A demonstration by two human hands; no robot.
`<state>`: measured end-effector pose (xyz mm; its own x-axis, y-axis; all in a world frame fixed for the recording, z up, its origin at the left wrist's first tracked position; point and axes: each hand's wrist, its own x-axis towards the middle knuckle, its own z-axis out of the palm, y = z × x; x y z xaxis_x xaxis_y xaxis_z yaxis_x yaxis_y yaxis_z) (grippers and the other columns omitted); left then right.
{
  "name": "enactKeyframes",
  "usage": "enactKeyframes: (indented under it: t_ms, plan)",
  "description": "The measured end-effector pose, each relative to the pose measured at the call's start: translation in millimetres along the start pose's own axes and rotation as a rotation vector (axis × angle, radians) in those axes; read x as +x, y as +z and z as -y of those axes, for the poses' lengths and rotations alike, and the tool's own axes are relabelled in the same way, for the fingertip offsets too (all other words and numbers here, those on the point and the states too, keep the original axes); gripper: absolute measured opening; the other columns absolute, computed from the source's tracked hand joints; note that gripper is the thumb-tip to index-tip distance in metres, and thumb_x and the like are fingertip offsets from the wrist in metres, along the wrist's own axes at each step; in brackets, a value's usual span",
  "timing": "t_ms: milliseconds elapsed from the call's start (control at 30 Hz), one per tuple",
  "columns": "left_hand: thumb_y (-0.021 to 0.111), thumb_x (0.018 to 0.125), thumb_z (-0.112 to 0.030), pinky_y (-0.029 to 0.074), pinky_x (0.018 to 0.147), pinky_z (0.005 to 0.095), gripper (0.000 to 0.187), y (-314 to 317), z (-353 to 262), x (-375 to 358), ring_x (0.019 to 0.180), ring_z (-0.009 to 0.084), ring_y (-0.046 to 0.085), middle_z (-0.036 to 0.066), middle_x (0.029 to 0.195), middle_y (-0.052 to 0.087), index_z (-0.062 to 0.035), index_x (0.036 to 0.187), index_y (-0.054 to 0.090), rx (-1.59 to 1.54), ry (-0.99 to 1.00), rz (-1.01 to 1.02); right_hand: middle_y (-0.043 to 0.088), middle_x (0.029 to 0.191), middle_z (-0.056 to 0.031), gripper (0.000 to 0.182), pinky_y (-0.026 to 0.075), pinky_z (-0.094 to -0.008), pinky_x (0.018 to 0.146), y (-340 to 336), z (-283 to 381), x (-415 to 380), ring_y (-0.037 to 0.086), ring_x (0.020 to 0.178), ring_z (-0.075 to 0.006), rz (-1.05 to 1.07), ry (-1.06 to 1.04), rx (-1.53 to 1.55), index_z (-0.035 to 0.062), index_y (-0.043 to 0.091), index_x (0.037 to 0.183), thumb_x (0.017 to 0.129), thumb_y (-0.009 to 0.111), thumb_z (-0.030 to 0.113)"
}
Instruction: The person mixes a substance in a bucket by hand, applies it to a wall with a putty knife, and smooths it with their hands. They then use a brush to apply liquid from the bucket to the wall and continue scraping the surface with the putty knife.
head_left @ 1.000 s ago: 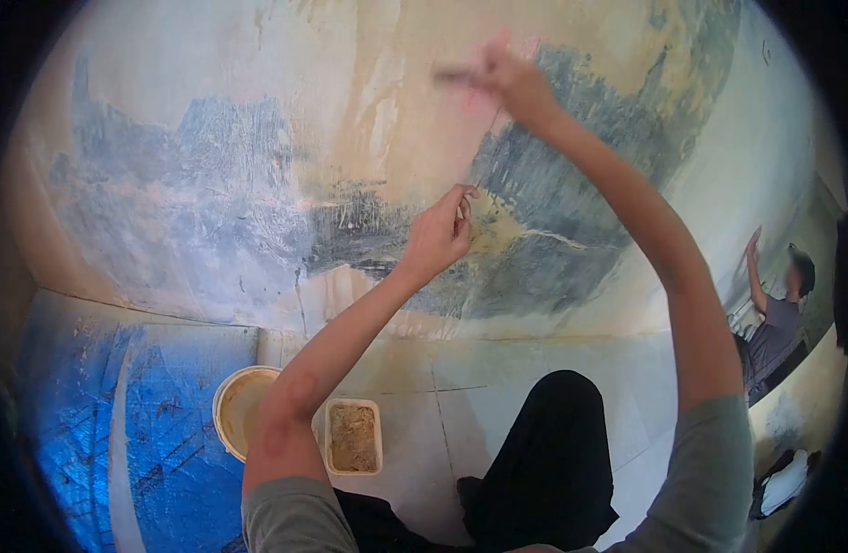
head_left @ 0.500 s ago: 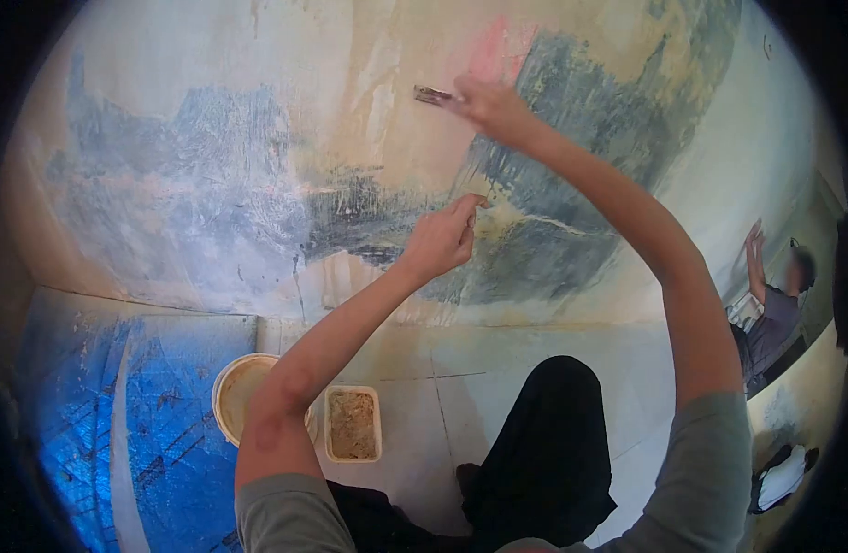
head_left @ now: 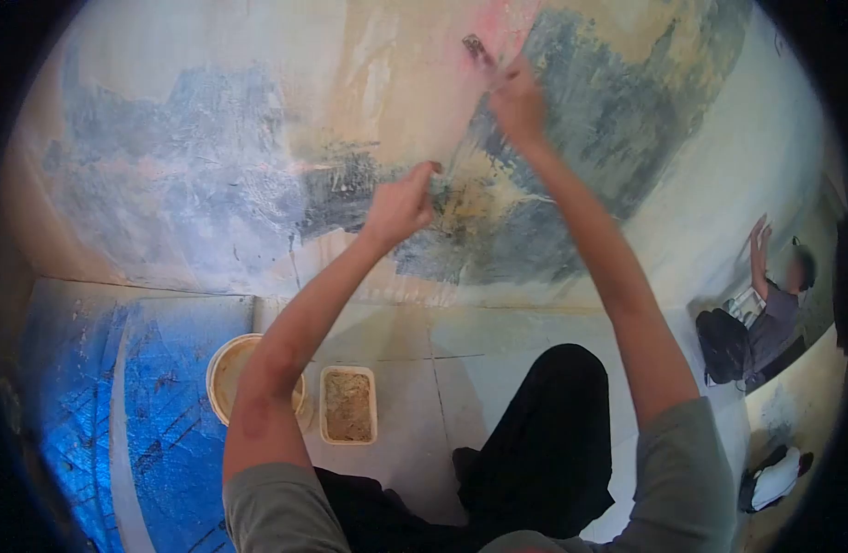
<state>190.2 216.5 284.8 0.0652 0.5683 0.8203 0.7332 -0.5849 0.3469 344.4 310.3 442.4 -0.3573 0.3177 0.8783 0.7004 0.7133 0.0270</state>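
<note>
My right hand point(head_left: 519, 101) is closed around a small flat tool point(head_left: 477, 48) with a dark end, which looks like a paintbrush. It is raised by a pink patch at the upper middle of the painted wall point(head_left: 387, 55); blur hides whether the tool touches the surface. Lower and to the left, my left hand point(head_left: 401, 207) is close to the wall beside a dark grey area. Its fingers are curled, with the forefinger reaching forward to a dark tip; whatever they may hold is hidden.
On the floor stand a round tub point(head_left: 223, 373), partly behind my left forearm, and a rectangular container point(head_left: 348, 405) of brownish material. Blue sheeting point(head_left: 180, 396) lies at left. Another person point(head_left: 765, 318) sits at far right, hands raised to the wall. My bent knee point(head_left: 553, 405) is in front.
My right hand has moved up the wall, and the tool now tilts upward over the pink patch. My left hand has shifted left and slightly up. The view has shifted a little.
</note>
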Motion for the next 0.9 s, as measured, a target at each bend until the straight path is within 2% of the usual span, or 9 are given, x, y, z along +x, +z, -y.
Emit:
enactKeyframes:
  t_ms: [33, 100, 133, 267, 367, 600, 700, 767, 900]
  plan:
    - [0.053, 0.075, -0.003, 0.047, 0.055, 0.0458, 0.043, 1.0, 2.3, -1.1, 0.067, 0.0363, 0.061, 0.013, 0.085, 0.062, -0.0133, 0.116, 0.046, -0.028, -0.038, -0.034, 0.053, 0.086, -0.0087, 0.03, 0.051, -0.0375, 0.058, 6.4, -1.6, -14.9, 0.062, 0.072, -0.0257, -0.02, 0.211, 0.07, 0.0189, 0.069, 0.103, 0.075, 0.064, 0.009]
    - [0.053, 0.075, -0.003, 0.048, 0.057, 0.0459, 0.044, 1.5, 6.3, 0.4, 0.067, 0.0362, 0.061, 0.013, 0.082, 0.061, -0.014, 0.117, 0.046, -0.033, -0.062, -0.095, 0.057, 0.077, -0.0112, 0.018, 0.05, -0.0395, 0.057, 33.4, -9.2, -55.9, 0.062, 0.069, -0.0278, 0.062, -0.812, 0.003, 0.0081, 0.059, 0.09, 0.088, 0.062, 0.026]
    - [0.053, 0.075, -0.003, 0.047, 0.057, 0.0458, 0.044, 1.0, 10.2, -0.1, 0.068, 0.0362, 0.061, 0.013, 0.082, 0.061, -0.0137, 0.117, 0.046, -0.011, -0.068, -0.112, 0.057, 0.077, -0.0112, 0.018, 0.05, -0.0395, 0.057, 34.6, -10.2, -50.7, 0.062, 0.069, -0.0278, 0.051, -0.811, 0.011, 0.0081, 0.059, 0.09, 0.088, 0.062, 0.026]
    - [0.051, 0.075, -0.002, 0.048, 0.058, 0.0442, 0.042, -9.0, 18.8, 5.6, 0.068, 0.0351, 0.061, 0.013, 0.081, 0.061, -0.0123, 0.116, 0.048, -0.011, -0.109, -0.193, 0.057, 0.077, -0.0097, 0.019, 0.049, -0.0409, 0.055, 14.3, -19.6, 9.0, 0.061, 0.064, -0.0289, -0.092, -0.255, -0.142, 0.0144, 0.061, 0.1, 0.086, 0.064, 0.026]
    - [0.051, 0.075, -0.002, 0.048, 0.058, 0.041, 0.038, -3.4, 29.5, 6.2, 0.066, 0.0319, 0.062, 0.012, 0.081, 0.061, -0.0109, 0.113, 0.051, -0.035, -0.193, -0.314, 0.053, 0.085, -0.0048, 0.041, 0.051, -0.036, 0.056, 5.7, -32.1, 15.9, 0.058, 0.066, -0.025, -0.208, -0.348, -0.17, 0.0262, 0.069, 0.108, 0.073, 0.062, 0.006]
    - [0.054, 0.073, -0.005, 0.049, 0.064, 0.0369, 0.039, -3.2, 22.5, 17.1, 0.068, 0.0273, 0.062, 0.011, 0.083, 0.061, -0.0108, 0.111, 0.053, -0.124, -0.251, -0.384, 0.051, 0.085, -0.0063, 0.054, 0.051, -0.0371, 0.062, 45.9, -8.4, -126.8, 0.057, 0.069, -0.0249, 0.161, -0.512, -0.011, 0.0237, 0.063, 0.121, 0.074, 0.061, -0.001]
    - [0.058, 0.074, -0.007, 0.049, 0.066, 0.0348, 0.038, 2.9, 16.1, 27.7, 0.074, 0.0234, 0.063, 0.01, 0.082, 0.061, -0.0088, 0.111, 0.052, -0.15, -0.205, -0.359, 0.05, 0.084, -0.0092, 0.046, 0.049, -0.0368, 0.067, 31.7, 23.9, -120.2, 0.057, 0.075, -0.027, 0.353, -0.082, 0.122, 0.0178, 0.068, 0.115, 0.074, 0.06, -0.002]
    - [0.068, 0.079, -0.013, 0.049, 0.06, 0.0309, 0.032, 9.2, 6.6, 34.3, 0.071, 0.0165, 0.063, 0.006, 0.081, 0.062, -0.0052, 0.107, 0.054, -0.62, -0.293, -0.317, 0.05, 0.083, -0.0115, 0.038, 0.048, -0.0368, 0.068, 29.5, 36.2, -110.0, 0.057, 0.075, -0.0281, 0.018, 0.218, 0.283, 0.0134, 0.071, 0.109, 0.076, 0.06, -0.002]
    - [0.073, 0.083, -0.024, 0.049, 0.059, 0.022, 0.035, 0.9, -12.9, 35.5, 0.068, 0.0097, 0.061, 0.002, 0.08, 0.062, -0.0046, 0.107, 0.057, -0.999, -0.541, -0.087, 0.053, 0.087, -0.0121, 0.034, 0.048, -0.0348, 0.07, 19.4, 57.3, -105.1, 0.059, 0.076, -0.0296, 0.016, 0.131, 0.388, 0.009, 0.067, 0.109, 0.078, 0.06, -0.003]
